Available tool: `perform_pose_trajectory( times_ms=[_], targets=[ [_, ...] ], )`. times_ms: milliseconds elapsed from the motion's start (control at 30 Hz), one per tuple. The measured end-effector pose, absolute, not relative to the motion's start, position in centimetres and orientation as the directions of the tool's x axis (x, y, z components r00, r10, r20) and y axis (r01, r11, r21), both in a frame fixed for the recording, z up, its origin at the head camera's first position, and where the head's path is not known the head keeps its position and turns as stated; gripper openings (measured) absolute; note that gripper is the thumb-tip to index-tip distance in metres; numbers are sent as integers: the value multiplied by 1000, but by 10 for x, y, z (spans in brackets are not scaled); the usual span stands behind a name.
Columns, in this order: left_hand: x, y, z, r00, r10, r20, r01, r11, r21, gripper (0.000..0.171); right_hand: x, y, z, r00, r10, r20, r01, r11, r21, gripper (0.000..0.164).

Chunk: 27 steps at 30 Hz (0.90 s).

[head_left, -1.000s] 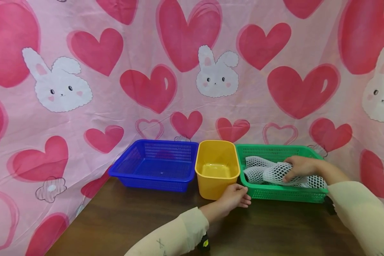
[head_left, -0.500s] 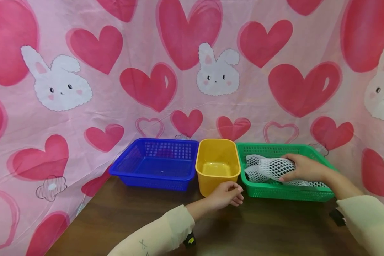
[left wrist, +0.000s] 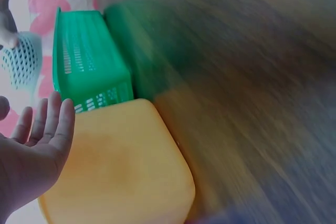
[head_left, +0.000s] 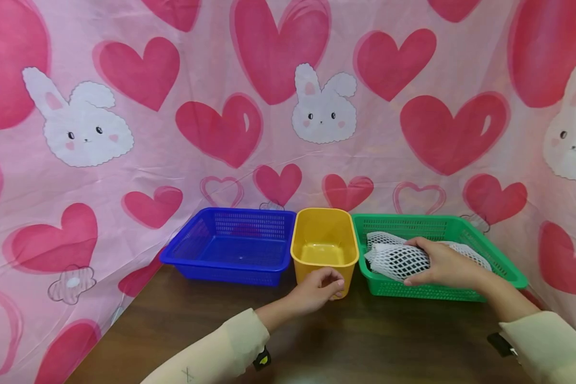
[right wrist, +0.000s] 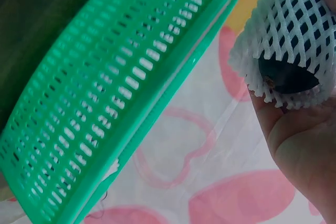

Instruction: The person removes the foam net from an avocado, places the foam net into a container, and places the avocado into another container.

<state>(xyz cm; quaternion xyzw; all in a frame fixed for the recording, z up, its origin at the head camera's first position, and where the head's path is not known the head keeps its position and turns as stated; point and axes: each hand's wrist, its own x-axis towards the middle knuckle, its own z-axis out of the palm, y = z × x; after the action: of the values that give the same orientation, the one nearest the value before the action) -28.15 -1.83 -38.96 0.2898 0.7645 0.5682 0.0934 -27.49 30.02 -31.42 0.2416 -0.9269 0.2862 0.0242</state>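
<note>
My right hand [head_left: 444, 266] grips a dark, smooth, rounded thing in a white foam net [head_left: 398, 261], over the near rim of the green basket [head_left: 389, 288]. The right wrist view shows its dark end [right wrist: 286, 77] through the net's opening; I cannot tell which fruit or vegetable it is. More white-netted pieces [head_left: 470, 253] lie behind it in the basket, partly hidden by the hand. My left hand [head_left: 314, 290] holds nothing, just in front of the yellow bin [head_left: 324, 229]. Its fingers [left wrist: 52, 119] look extended in the left wrist view.
To the left of the yellow bin stands a blue basket [head_left: 235, 276] with nothing visible inside. The three containers line up side by side on a brown wooden table [head_left: 365, 341]. Behind them hangs a pink cloth [head_left: 278, 154] with hearts and rabbits.
My right hand has raised the netted piece and brought it toward the basket's near rim. The left hand has moved left, away from the green basket's corner. The basket's right end has shifted slightly.
</note>
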Motion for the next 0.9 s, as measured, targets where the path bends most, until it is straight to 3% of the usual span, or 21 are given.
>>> perform_pose_trajectory(
  times_ms=[367,567,900],
  targets=[
    [-284,-48,-398,-831,497,250,405,232,884,13,-264,271,-330,-858,-462,225,-508,701,-500,78],
    [-282,-57,-403,-813,496,305,483,282,829,19,-259,256,-340,-848,-486,210,-515,666,-539,73],
    [-281,-63,-411,-830,470,299,477,322,818,13,-253,233,-359,-832,-522,187,-520,616,-592,71]
  ],
)
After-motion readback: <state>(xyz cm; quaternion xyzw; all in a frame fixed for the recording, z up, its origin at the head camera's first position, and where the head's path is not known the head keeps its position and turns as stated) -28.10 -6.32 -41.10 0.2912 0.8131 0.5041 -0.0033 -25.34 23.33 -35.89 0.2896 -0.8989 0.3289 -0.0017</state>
